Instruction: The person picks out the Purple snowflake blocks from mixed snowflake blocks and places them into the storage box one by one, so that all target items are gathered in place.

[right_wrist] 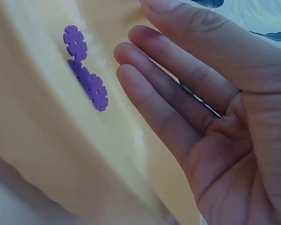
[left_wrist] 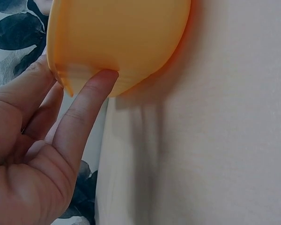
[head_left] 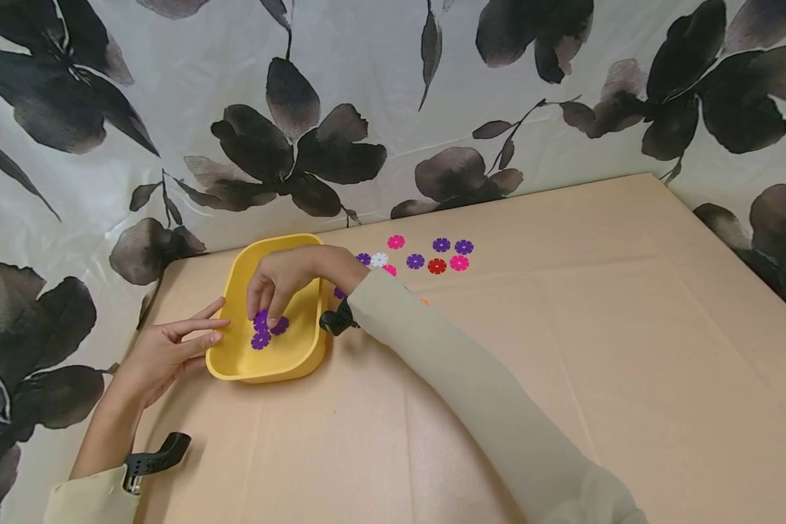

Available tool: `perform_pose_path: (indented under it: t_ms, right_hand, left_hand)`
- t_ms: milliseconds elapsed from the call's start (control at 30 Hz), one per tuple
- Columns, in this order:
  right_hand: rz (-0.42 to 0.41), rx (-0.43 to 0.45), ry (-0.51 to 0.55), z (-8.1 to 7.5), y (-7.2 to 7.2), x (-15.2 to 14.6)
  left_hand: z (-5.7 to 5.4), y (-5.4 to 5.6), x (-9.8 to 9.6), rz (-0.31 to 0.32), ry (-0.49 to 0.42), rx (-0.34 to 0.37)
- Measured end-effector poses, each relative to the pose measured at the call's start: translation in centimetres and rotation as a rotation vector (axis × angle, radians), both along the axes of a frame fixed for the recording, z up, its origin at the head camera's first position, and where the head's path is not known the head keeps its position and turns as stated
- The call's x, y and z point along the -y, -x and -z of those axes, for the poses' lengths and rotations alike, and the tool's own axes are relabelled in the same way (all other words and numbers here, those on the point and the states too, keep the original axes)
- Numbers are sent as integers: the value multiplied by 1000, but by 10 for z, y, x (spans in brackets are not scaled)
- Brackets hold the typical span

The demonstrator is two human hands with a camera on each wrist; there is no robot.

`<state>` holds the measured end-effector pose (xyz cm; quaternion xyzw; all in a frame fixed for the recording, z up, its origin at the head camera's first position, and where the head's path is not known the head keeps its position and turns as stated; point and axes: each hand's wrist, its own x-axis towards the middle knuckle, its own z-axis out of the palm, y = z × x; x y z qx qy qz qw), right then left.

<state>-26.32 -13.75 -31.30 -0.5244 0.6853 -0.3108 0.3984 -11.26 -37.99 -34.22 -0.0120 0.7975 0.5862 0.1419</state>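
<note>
My right hand (head_left: pixel 282 280) reaches over the yellow tray (head_left: pixel 301 364), its fingers pointing down. Thumb and index finger appear to pinch a purple flower-shaped disc (head_left: pixel 260 317), mostly hidden by the fingers. Beneath them, purple discs (head_left: pixel 260 340) lie on the tray floor; in the right wrist view, several-toothed purple discs (right_wrist: pixel 75 42) touch or overlap, near the three other fingers (right_wrist: pixel 154 108), which hold nothing. My left hand (head_left: pixel 167 356) holds the tray's left edge; in the left wrist view one fingertip (left_wrist: pixel 105 79) presses the outer wall while other fingers go behind the rim.
Right of the tray, loose discs lie on the beige tabletop (head_left: pixel 563 364): purple (head_left: pixel 415 261), pink (head_left: pixel 396 241), red (head_left: pixel 437 266) and white (head_left: pixel 379 259). My right forearm partly covers some, including an orange one. A flower-patterned cloth (head_left: pixel 393 109) borders the table behind.
</note>
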Motion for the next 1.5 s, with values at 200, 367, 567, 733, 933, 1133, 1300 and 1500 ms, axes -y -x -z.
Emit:
perform_pose_path:
  t_ms: [200, 367, 567, 733, 933, 1133, 1300, 1500]
  right_hand:
    - [-21, -25, -6, 0, 1, -2]
    - [-40, -76, -5, 0, 2, -4]
    - [-42, -89, 14, -2, 3, -11]
    - [-20, -150, 61, -4, 4, -29]
    - [66, -195, 169, -5, 6, -60]
    - [170, -275, 225, 0, 8, -95]
    - [262, -313, 203, 14, 13, -119]
    - [298, -302, 145, 30, 24, -140]
  left_hand:
    - [-2, 0, -1, -4, 14, 1]
    - [-3, -1, -1, -12, 34, 1]
    - [-1, -1, 0, -21, 21, 0]
    - [1, -2, 0, -25, 0, -2]
    - [1, -3, -4, -27, 11, -12]
    - [0, -3, -5, -50, 33, -17]
    - [0, -4, -3, -59, 46, -8]
    - [0, -3, -3, -64, 79, -3]
